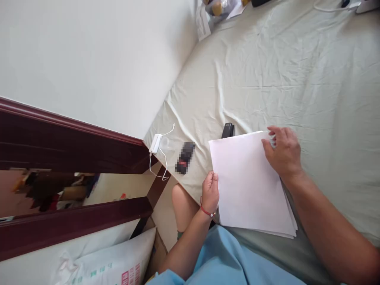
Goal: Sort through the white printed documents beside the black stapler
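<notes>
A stack of white paper (249, 182) lies on the light green sheet in front of me, its lower right corners slightly fanned out. My left hand (210, 192), with a red string bracelet at the wrist, has its fingers closed on the left edge of the stack. At the upper right corner hovers my right hand (283, 152), thumb and fingers apart and a little blurred. Beyond the paper's top edge a black stapler (228, 130) shows, its near end hidden by the stack.
A dark, pixelated object (185, 157) rests left of the paper. Beside it are a white device with cables (156, 143) and the bed's dark red wooden rail (71, 138). Bags (216, 10) sit at the far corner by the wall. The sheet (297, 79) is wrinkled.
</notes>
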The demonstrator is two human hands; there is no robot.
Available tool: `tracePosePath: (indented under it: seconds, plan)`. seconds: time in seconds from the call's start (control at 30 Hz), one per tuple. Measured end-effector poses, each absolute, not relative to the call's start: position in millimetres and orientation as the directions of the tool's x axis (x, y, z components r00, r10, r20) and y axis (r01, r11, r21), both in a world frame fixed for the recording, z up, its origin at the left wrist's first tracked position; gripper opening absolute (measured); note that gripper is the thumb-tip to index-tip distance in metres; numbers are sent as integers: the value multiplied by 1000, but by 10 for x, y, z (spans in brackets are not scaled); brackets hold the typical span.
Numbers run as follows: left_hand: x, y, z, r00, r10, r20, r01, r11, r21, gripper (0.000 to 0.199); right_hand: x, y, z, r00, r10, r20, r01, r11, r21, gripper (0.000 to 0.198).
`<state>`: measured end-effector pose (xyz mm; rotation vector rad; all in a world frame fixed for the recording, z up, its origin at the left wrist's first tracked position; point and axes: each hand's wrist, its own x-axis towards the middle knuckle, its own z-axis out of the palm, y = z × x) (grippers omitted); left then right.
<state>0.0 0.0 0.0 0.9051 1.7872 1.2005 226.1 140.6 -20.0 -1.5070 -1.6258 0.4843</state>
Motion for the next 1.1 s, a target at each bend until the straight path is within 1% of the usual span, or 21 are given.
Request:
tracePosePath:
  seconds: [0.07,0.13,0.23,0.37,0.47,0.6,0.67,0.73,0.83,0.93,1.03,1.1]
  plan:
    - [19,-35,88,-407,900,-157,260,279,925,42,2264,1413,-197,70,902,426,671,273,-689,42]
    - [49,-61,171,-372,921,-117,355,258,898,42,2254,1405,-178,38,883,468,688,317,-653,44]
    - [103,-78,236,-349,932,-95,421,246,873,40,2208,1373,-164,-53,881,470,666,382,-641,42]
    - [139,-87,195,-353,932,-86,446,248,860,40,2122,1323,-204,-216,879,426,626,459,-630,35]
    - [112,-102,103,-399,911,-102,412,278,868,38,2097,1319,-235,-224,886,405,616,451,-646,35]
    - [34,-116,-24,-525,834,-170,261,348,901,37,2176,1391,-278,-88,899,428,618,386,-685,37]
    - [-4,-119,-61,-526,827,-199,198,347,917,39,2243,1441,-309,-29,906,421,624,346,-701,37]
    - [-39,-125,-79,-503,842,-195,184,324,928,43,2295,1479,-335,-14,918,397,625,318,-713,35]
    - [-92,-147,-97,-498,852,-162,222,306,926,49,2306,1495,-342,-54,937,346,607,306,-733,36]
    - [-157,-177,-109,-516,847,-125,285,308,908,51,2258,1469,-321,-160,942,296,584,332,-741,38]
    - [-239,-221,-79,-503,863,-52,403,287,869,48,2229,1436,-282,-275,931,238,570,357,-740,37]
    - [-303,-263,-33,-471,882,-1,492,264,830,43,2231,1425,-221,-253,945,206,586,319,-744,37]
